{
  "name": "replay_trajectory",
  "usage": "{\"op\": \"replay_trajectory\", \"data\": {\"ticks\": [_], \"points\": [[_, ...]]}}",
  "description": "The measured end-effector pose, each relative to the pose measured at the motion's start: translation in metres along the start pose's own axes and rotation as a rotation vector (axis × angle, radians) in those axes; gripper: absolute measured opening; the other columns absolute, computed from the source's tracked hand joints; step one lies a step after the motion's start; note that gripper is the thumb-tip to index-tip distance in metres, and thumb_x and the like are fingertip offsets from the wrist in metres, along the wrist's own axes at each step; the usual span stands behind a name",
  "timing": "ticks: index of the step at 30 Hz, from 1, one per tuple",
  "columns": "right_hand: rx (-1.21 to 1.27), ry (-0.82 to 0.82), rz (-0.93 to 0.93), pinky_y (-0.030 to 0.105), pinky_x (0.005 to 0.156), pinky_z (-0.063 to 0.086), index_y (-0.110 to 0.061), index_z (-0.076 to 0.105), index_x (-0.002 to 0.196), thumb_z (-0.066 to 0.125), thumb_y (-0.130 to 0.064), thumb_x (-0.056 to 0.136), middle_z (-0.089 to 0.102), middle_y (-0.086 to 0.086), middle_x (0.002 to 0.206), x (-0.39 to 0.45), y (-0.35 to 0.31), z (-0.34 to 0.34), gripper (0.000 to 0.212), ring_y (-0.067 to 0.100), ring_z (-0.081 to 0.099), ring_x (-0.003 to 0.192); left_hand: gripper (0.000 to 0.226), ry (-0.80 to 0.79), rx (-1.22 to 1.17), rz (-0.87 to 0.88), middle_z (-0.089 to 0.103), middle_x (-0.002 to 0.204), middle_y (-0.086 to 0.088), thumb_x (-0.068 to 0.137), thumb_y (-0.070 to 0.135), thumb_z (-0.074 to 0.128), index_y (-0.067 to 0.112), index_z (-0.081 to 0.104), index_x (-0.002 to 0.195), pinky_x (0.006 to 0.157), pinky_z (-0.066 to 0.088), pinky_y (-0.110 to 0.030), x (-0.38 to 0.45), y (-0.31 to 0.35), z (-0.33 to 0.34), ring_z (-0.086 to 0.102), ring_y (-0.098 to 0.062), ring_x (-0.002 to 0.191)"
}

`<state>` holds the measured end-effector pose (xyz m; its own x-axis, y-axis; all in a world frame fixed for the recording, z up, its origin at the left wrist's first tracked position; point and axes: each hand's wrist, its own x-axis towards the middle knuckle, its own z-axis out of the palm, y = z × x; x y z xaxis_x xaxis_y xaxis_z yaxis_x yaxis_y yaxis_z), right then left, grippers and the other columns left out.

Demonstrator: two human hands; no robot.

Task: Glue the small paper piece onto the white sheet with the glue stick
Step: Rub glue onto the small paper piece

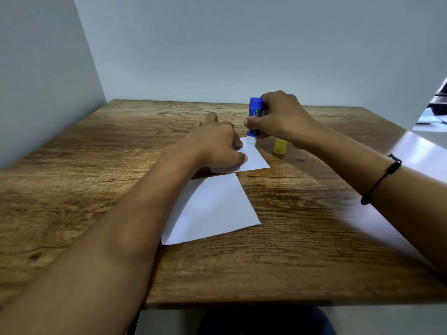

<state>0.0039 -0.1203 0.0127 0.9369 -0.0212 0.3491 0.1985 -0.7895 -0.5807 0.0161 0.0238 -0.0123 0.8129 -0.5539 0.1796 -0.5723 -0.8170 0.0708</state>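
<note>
- Glue stick: blue barrel, held nearly upright, long axis vertical, white glue end pointing down and touching the small paper piece; blue base end up.
- Label on the barrel: a yellow-green band with print too small to read; no brand can be made out.
- Right hand: fingers and thumb curled round the glue stick, thumb on the near-left face of the barrel, fingers wrapped on the far-right side.
- Left hand: lies on the small paper piece, thumb tip pressing its near-left part, fingers bent over its left edge; index finger stretched out toward the far side of the table. It pins the paper flat rather than pinching it.
- Small paper piece: white, flat on the table, centre of the scene, just far of the white sheet.
- White sheet: flat, nearer the person, corners turned at an angle; its far corner lies close to the small piece's near edge.
- Yellow cap: standing on the table just right of the small piece, partly behind the right hand.
- Black cord bracelet: on the right wrist.
</note>
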Motion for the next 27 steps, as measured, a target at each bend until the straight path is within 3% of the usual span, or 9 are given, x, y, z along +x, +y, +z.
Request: {"op": "replay_trajectory", "data": {"ticks": [7, 10, 14, 21, 24, 27], "points": [[0.008, -0.012, 0.000, 0.038, 0.073, 0.059, -0.005, 0.057, 0.093, 0.069, -0.019, 0.079, 0.067, 0.018, 0.093, -0.018, -0.001, -0.006, 0.023, 0.027, 0.070, 0.078, 0.039, 0.009, 0.002, -0.014, 0.056, 0.120, -0.001, 0.079, 0.043, 0.050, 0.020, 0.066, 0.106, 0.082, 0.019, -0.038, 0.000, 0.000, 0.002, 0.030, -0.025, 0.111], [0.029, -0.018, 0.010, 0.041, 0.075, 0.059, -0.008, 0.056, 0.087, 0.069, -0.019, 0.079, 0.068, 0.016, 0.090, -0.026, 0.000, -0.010, 0.019, 0.026, 0.071, 0.074, 0.040, 0.018, 0.009, -0.015, 0.059, 0.117, -0.003, 0.077, 0.042, 0.049, 0.016, 0.067, 0.101, 0.081, 0.020, -0.038, 0.002, -0.001, 0.004, 0.028, -0.022, 0.101], [0.073, -0.032, 0.018, 0.043, 0.077, 0.058, -0.013, 0.054, 0.077, 0.069, -0.016, 0.079, 0.071, 0.013, 0.082, -0.038, 0.001, -0.013, 0.016, 0.025, 0.072, 0.072, 0.041, 0.035, 0.003, -0.012, 0.060, 0.116, -0.004, 0.077, 0.042, 0.049, 0.015, 0.067, 0.101, 0.080, 0.020, -0.038, 0.003, -0.004, 0.007, 0.030, -0.024, 0.105], [0.161, -0.055, 0.031, 0.042, 0.076, 0.059, -0.012, 0.056, 0.085, 0.071, -0.020, 0.078, 0.067, 0.012, 0.078, -0.051, 0.006, -0.021, 0.018, 0.026, 0.071, 0.076, 0.041, 0.056, 0.015, -0.030, 0.060, 0.114, -0.003, 0.078, 0.042, 0.049, 0.014, 0.068, 0.100, 0.080, 0.020, -0.037, 0.005, -0.006, 0.009, 0.024, -0.019, 0.094], [0.300, 0.025, 0.060, 0.046, 0.070, 0.059, -0.012, 0.052, 0.101, 0.070, -0.015, 0.078, 0.066, 0.009, 0.070, -0.052, 0.010, -0.023, 0.029, 0.028, 0.070, 0.066, 0.041, 0.063, 0.042, -0.042, 0.058, 0.113, -0.002, 0.081, 0.045, 0.048, 0.016, 0.069, 0.100, 0.081, 0.022, -0.039, 0.004, -0.006, 0.008, 0.024, -0.019, 0.095], [0.584, 0.088, 0.123, 0.032, 0.064, 0.060, -0.011, 0.050, 0.098, 0.066, -0.002, 0.079, 0.062, 0.011, 0.077, -0.050, 0.013, -0.030, 0.026, 0.021, 0.067, 0.060, 0.044, 0.062, 0.074, -0.043, 0.057, 0.107, -0.005, 0.082, 0.051, 0.045, 0.017, 0.070, 0.096, 0.084, 0.028, -0.039, 0.001, -0.004, 0.006, 0.028, -0.023, 0.098]]}}
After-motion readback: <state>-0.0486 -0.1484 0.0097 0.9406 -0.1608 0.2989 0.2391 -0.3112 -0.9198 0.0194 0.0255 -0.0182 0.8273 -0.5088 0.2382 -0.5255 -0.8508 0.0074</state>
